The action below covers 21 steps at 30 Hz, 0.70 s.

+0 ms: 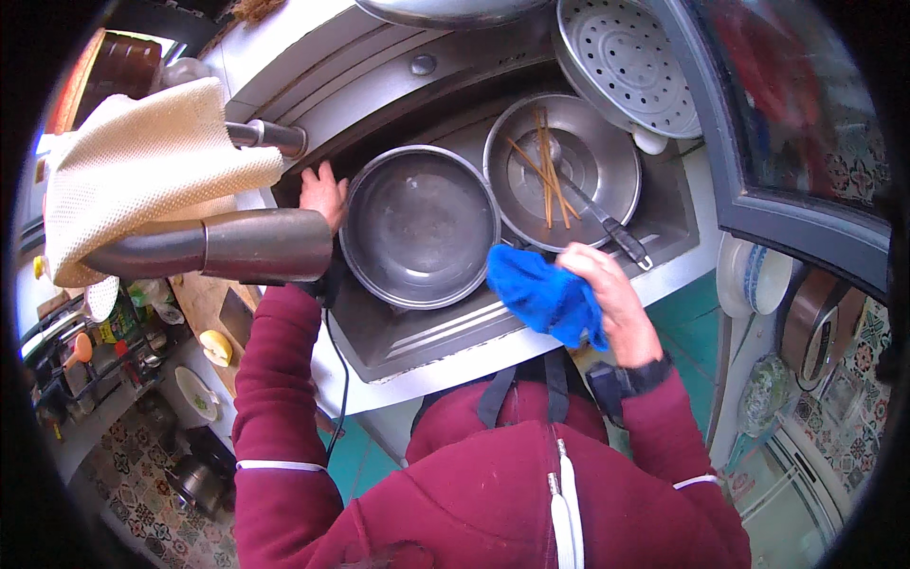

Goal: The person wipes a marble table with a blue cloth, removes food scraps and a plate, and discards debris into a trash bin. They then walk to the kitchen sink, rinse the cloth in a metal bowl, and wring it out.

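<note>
My right hand (617,302) is shut on a bunched blue cloth (544,291), over the front edge of the sink. Just left of the cloth sits a round dark metal pan (423,220) in the sink (384,348). By the pan's left rim is my left hand (325,198), fingers apart and partly hidden behind the faucet; whether it touches the rim I cannot tell. A wide steel basin (611,142) lies right of the pan, holding several wooden chopsticks (549,171) and a ladle with a black handle (618,235).
A cream mesh cloth (163,153) drapes over the large steel faucet (266,245) at left. A perforated steamer tray (633,64) leans at the back right. An open window frame (803,245) juts in at right. A cut yellow piece of food (215,348) lies on the left counter.
</note>
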Each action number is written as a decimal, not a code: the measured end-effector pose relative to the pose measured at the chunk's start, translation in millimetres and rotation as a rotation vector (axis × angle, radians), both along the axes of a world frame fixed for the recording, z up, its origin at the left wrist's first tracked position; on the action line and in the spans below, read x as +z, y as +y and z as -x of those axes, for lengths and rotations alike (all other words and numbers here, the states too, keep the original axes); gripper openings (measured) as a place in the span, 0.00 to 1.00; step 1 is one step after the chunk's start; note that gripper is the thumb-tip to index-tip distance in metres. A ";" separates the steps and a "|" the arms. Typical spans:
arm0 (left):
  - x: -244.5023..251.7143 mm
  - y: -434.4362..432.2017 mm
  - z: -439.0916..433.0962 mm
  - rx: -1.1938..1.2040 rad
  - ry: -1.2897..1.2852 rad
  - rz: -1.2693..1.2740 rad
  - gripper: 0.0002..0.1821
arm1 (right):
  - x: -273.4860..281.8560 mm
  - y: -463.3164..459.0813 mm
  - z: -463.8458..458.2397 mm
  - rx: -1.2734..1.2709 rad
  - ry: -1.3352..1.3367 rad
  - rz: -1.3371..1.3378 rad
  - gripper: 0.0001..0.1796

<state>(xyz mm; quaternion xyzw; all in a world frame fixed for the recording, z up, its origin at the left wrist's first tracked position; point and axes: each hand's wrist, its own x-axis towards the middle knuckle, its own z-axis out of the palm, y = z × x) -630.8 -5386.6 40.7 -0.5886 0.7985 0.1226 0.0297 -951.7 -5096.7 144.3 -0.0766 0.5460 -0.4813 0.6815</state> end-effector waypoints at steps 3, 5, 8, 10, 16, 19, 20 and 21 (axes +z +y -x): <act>-3.3 1.2 -4.1 0.023 0.018 -0.007 0.24 | -45.7 -22.3 -22.7 0.143 -0.064 -0.122 0.06; -4.5 1.3 -11.1 0.106 -0.033 -0.056 0.25 | -68.4 -26.0 -24.5 0.446 0.188 -0.227 0.08; -16.8 -5.4 -29.3 0.091 -0.023 -0.277 0.25 | -100.0 -27.9 -25.6 0.545 0.482 -0.335 0.12; -34.7 -14.9 -39.6 0.064 0.006 -0.365 0.26 | -117.8 -30.3 -29.8 0.497 0.646 -0.417 0.15; -84.5 -41.2 -50.2 -0.022 0.116 -0.326 0.25 | -134.0 -35.6 -46.2 0.398 0.281 -0.502 0.25; -83.4 -47.1 -52.0 -0.009 0.047 -0.350 0.24 | -125.9 -33.5 -49.9 0.340 0.305 -0.473 0.26; -78.4 -49.4 -52.8 -0.029 0.085 -0.332 0.24 | -122.3 -31.6 -49.7 0.327 0.303 -0.469 0.26; -71.8 -50.3 -53.9 -0.055 0.123 -0.316 0.24 | -120.0 -31.4 -50.2 0.326 0.315 -0.454 0.26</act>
